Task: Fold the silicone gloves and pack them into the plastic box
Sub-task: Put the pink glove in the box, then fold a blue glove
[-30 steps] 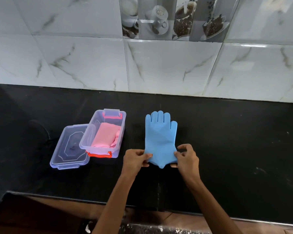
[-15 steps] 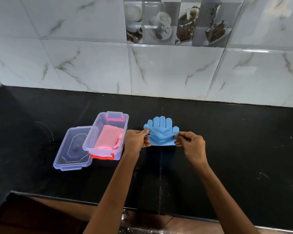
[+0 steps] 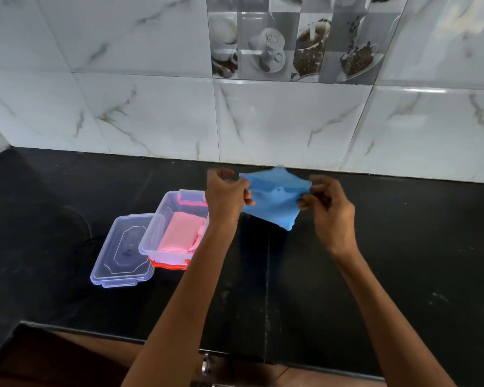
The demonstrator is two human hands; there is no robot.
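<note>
a: while both forearms reach out over the near edge of the black desk point(image 3: 333, 289), which step would you say is in hand?

b: the folding of the second glove, i'd judge. the left hand point(image 3: 226, 194) and the right hand point(image 3: 328, 203) each pinch a side of the blue glove point(image 3: 274, 199), so each grip is closed on it. it hangs between them, clear of the desk, doubled over, with a lower corner drooping toward the surface.

a: and the box?

b: the plastic box point(image 3: 176, 224) sits open on the desk to the left, just beside the left forearm. a folded pink glove point(image 3: 179, 236) already lies inside it. the clear lid point(image 3: 123, 251) lies flat on the desk, touching the box's left side.

a: so about halfway?

b: roughly, by my reading: one glove packed, one in the air. the blue one looks folded once; its fingers are hidden in the fold, so i can't tell how neat it is.

a: what does the next move call for?

b: probably another fold or a flattening, then a carry leftward and down onto the pink glove. silicone tends to spring back, so the pinch likely has to last until it lies in the box. behind it all is only the marble-tiled wall point(image 3: 151, 113).
</note>
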